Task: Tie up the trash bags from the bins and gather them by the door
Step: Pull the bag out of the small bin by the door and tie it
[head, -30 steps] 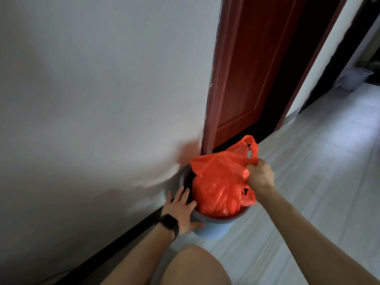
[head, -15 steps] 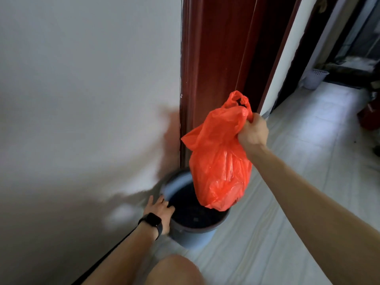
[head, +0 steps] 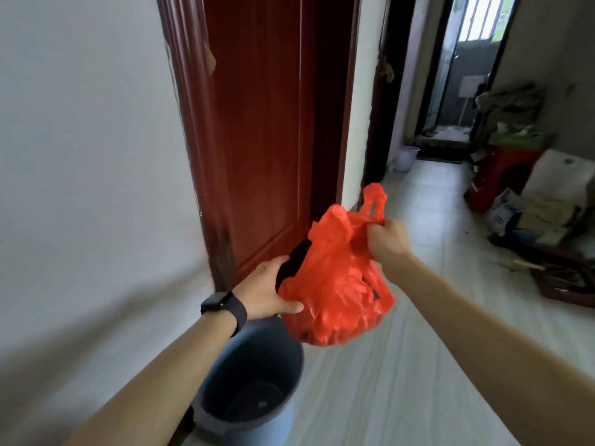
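Orange trash bag (head: 338,284) is held in the air between the hands, grey bin (head: 251,375) below left hand (head: 264,291). The neck is gripped in right hand (head: 391,243), fist closed. Left hand is laid against the bag's side with fingers hidden, so grip cannot be told. Bag judged untied; handles to be knotted next.

No legible text anywhere. Blue print on the package (head: 503,214) at right and the mark in the bin (head: 257,358) bottom are too blurred.

White wall (head: 83,162), tiled floor (head: 418,375), boxes (head: 544,214)
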`<action>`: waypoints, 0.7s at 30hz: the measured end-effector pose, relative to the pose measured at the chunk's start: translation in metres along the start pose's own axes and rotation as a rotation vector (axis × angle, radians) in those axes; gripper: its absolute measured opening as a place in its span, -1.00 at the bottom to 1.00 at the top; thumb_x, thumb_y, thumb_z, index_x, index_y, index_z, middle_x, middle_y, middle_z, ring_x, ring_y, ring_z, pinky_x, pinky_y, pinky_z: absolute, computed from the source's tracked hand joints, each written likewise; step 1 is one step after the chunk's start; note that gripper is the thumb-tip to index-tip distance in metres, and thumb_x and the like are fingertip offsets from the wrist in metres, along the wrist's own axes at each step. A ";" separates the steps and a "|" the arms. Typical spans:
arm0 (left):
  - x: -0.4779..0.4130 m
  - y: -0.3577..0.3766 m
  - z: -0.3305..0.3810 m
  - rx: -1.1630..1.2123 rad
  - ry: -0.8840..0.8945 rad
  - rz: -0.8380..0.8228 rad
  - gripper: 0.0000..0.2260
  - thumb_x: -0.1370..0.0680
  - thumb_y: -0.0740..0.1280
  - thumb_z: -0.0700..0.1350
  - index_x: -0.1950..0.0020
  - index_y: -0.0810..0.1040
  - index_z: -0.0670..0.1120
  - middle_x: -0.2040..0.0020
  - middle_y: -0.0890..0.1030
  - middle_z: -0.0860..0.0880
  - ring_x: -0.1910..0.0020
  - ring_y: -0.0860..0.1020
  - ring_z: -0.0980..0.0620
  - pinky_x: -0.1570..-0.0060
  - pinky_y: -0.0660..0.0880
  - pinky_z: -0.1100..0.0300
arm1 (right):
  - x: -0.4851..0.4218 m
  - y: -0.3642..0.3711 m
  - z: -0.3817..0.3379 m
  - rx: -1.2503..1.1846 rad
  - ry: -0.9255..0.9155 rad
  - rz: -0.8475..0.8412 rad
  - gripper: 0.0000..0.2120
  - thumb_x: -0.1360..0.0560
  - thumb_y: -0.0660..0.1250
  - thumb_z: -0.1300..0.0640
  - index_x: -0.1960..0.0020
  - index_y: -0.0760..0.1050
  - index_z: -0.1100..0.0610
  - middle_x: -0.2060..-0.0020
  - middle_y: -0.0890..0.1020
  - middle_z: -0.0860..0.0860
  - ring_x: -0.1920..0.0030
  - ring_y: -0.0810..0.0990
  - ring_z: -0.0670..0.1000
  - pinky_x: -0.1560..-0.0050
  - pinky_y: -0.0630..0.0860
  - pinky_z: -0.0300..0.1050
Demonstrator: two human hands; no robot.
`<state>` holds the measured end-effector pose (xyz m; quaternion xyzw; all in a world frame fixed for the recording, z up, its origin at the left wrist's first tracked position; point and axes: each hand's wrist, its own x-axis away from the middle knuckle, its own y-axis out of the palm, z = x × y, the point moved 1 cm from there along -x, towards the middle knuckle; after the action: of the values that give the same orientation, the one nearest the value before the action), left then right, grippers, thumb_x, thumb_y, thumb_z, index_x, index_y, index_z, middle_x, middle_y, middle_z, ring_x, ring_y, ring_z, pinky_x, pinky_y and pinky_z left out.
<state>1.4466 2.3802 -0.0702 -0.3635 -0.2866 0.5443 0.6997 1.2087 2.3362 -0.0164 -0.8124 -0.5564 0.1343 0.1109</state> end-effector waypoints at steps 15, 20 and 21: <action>-0.104 0.191 0.059 0.156 0.023 -0.161 -0.56 -0.62 0.07 0.25 0.23 0.51 -0.02 0.27 0.57 0.03 0.14 0.58 -0.04 0.17 0.34 0.18 | 0.017 -0.047 0.212 -0.125 0.446 -0.238 -0.91 -0.51 0.32 0.30 0.05 0.59 0.29 0.35 0.59 0.13 0.43 0.53 0.08 0.49 0.42 -0.21; -0.120 0.246 0.009 0.789 -0.362 -0.048 -0.39 -0.58 0.02 0.35 0.13 0.64 -0.09 0.28 0.71 -0.03 0.15 0.67 -0.13 -0.01 0.55 0.03 | 0.028 -0.079 0.271 -0.085 0.425 -0.008 -0.76 -0.57 0.33 0.00 0.16 0.63 0.11 0.34 0.57 -0.09 0.36 0.49 -0.09 0.33 0.41 -0.23; -0.120 0.254 0.003 0.886 -0.450 0.016 -0.43 -0.58 0.05 0.35 0.20 0.55 -0.10 0.43 0.64 -0.04 0.27 0.64 -0.18 0.16 0.56 0.01 | 0.027 -0.083 0.278 -0.076 0.374 0.076 -0.72 -0.60 0.29 -0.01 0.21 0.61 0.09 0.23 0.59 -0.08 0.28 0.53 -0.10 0.23 0.46 -0.22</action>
<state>1.2744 2.3005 -0.2779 0.0931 -0.1690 0.6841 0.7034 1.0500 2.3995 -0.2530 -0.8473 -0.4996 -0.0361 0.1765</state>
